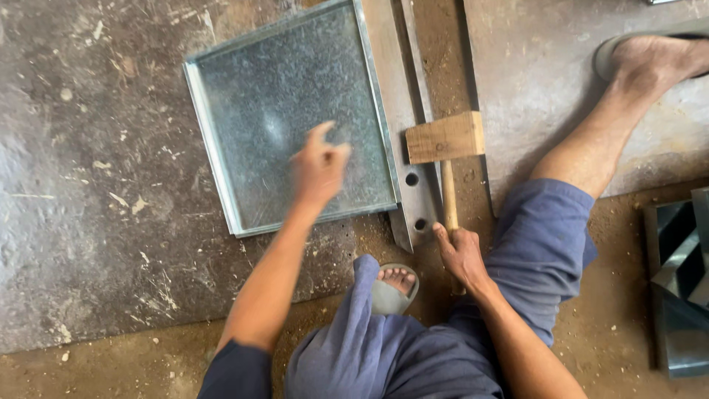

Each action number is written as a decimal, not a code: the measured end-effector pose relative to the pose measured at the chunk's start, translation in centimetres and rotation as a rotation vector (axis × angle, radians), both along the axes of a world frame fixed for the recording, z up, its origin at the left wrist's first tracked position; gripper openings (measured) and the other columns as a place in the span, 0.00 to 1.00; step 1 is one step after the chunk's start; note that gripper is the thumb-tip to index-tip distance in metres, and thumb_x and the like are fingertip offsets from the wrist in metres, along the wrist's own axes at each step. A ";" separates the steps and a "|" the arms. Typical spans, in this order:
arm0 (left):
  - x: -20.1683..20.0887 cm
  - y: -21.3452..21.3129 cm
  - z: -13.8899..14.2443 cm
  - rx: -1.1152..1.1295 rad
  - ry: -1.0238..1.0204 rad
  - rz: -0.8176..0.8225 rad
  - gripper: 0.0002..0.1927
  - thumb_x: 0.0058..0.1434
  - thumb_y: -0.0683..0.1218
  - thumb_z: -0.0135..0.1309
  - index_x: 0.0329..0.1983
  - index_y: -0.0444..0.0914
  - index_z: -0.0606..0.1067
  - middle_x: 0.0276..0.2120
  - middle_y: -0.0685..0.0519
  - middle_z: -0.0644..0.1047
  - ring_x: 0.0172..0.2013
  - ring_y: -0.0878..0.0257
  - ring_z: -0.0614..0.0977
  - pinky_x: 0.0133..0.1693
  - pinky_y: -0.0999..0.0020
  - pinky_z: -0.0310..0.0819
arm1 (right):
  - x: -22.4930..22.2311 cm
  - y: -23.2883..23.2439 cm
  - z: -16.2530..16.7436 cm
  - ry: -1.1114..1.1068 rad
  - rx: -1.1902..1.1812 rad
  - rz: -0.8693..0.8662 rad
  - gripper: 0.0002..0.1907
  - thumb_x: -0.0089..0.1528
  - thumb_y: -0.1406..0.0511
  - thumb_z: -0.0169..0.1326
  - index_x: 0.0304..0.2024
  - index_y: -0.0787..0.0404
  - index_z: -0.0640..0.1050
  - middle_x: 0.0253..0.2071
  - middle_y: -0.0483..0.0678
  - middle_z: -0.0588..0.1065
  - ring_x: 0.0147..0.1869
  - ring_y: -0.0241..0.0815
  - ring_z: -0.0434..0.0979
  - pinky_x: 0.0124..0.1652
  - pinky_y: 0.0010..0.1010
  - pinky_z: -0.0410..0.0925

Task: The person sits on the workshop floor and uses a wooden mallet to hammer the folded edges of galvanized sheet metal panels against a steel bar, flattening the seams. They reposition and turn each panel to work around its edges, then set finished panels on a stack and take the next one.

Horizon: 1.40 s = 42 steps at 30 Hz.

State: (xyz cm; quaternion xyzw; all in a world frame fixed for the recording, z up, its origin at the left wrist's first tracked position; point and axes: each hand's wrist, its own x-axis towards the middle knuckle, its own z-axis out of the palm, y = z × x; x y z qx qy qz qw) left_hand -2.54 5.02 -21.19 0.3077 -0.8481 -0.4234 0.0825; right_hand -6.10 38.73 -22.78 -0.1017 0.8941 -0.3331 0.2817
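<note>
the left hand (pixel 319 166) is blurred, so its fingers are hard to read; it looks loosely curled, half closed, holding nothing, and whether it touches the metal below it cannot be told. beneath and around that hand lies the square shallow tray of speckled galvanised sheet metal with folded-up rims (pixel 221 166), flat on the grey scuffed steel plate floor (pixel 88 222). just right of the left hand, along the tray's edge, runs a long flat steel bar with two round holes (pixel 413 199); its upper end is cut off by the frame. the right hand (pixel 461 255) is closed around the lower end of the handle of a wooden mallet with a blocky pale head (pixel 445 137), whose head rests above that hand on the bar. far right of the right hand, folded grey sheet-metal pieces (pixel 679 288) are partly out of frame. a sandalled foot (pixel 395 284) shows between the hands, half hidden by blue trousers.
</note>
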 end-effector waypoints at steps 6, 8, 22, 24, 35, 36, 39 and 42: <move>-9.6 5.7 -0.8 -0.366 0.164 -0.095 0.28 0.56 0.49 0.57 0.63 0.45 0.70 0.41 0.46 0.82 0.36 0.45 0.84 0.38 0.48 0.76 | 4.3 2.0 2.6 -0.097 -0.072 -0.115 0.30 0.72 0.53 0.44 0.24 0.71 0.71 0.19 0.59 0.67 0.23 0.49 0.66 0.27 0.44 0.63; -10.1 5.7 -1.5 -0.387 0.222 -0.084 0.21 0.56 0.44 0.53 0.55 0.50 0.75 0.40 0.51 0.83 0.36 0.51 0.86 0.38 0.51 0.77 | 6.0 2.9 3.0 -0.001 -0.063 -0.015 0.29 0.73 0.55 0.43 0.24 0.70 0.72 0.21 0.58 0.67 0.23 0.49 0.67 0.29 0.43 0.63; -10.4 5.6 -3.1 -0.339 0.393 -0.018 0.06 0.54 0.42 0.53 0.35 0.45 0.75 0.32 0.55 0.81 0.28 0.56 0.84 0.31 0.58 0.74 | 8.6 2.4 10.2 0.281 -0.370 -0.081 0.14 0.71 0.63 0.43 0.38 0.66 0.73 0.24 0.52 0.68 0.25 0.45 0.67 0.29 0.35 0.64; -10.4 5.6 -3.1 -0.359 0.406 -0.017 0.06 0.54 0.42 0.53 0.35 0.44 0.75 0.32 0.55 0.81 0.29 0.55 0.83 0.31 0.57 0.74 | 8.6 2.1 10.1 0.380 -0.399 -0.011 0.14 0.73 0.63 0.41 0.39 0.66 0.73 0.28 0.52 0.68 0.27 0.45 0.68 0.31 0.34 0.64; -10.4 5.7 -2.9 -0.348 0.406 -0.019 0.05 0.54 0.42 0.53 0.34 0.45 0.74 0.31 0.57 0.80 0.29 0.56 0.83 0.31 0.56 0.74 | 9.3 2.8 7.8 0.123 -0.744 -0.323 0.16 0.71 0.59 0.40 0.35 0.63 0.69 0.23 0.42 0.68 0.22 0.30 0.65 0.22 0.26 0.59; -10.5 5.8 -3.0 -0.348 0.393 -0.008 0.05 0.54 0.42 0.53 0.33 0.45 0.74 0.30 0.56 0.80 0.29 0.55 0.83 0.31 0.56 0.74 | 9.4 3.0 7.4 0.209 -0.571 -0.167 0.17 0.73 0.59 0.41 0.34 0.62 0.69 0.23 0.44 0.67 0.24 0.32 0.63 0.25 0.27 0.59; -10.6 5.9 -3.1 -0.333 0.370 0.013 0.04 0.52 0.43 0.54 0.31 0.45 0.74 0.29 0.56 0.80 0.28 0.54 0.82 0.32 0.55 0.73 | 9.5 3.5 6.3 0.158 -0.286 -0.115 0.20 0.76 0.60 0.44 0.30 0.62 0.69 0.23 0.46 0.63 0.25 0.36 0.59 0.26 0.29 0.55; -10.8 5.8 -2.8 -0.302 0.361 0.017 0.04 0.52 0.43 0.53 0.31 0.45 0.74 0.30 0.56 0.80 0.28 0.54 0.83 0.32 0.55 0.74 | 9.6 3.7 6.1 -0.200 -0.514 -0.561 0.20 0.74 0.59 0.42 0.29 0.61 0.69 0.20 0.42 0.64 0.18 0.34 0.58 0.19 0.27 0.53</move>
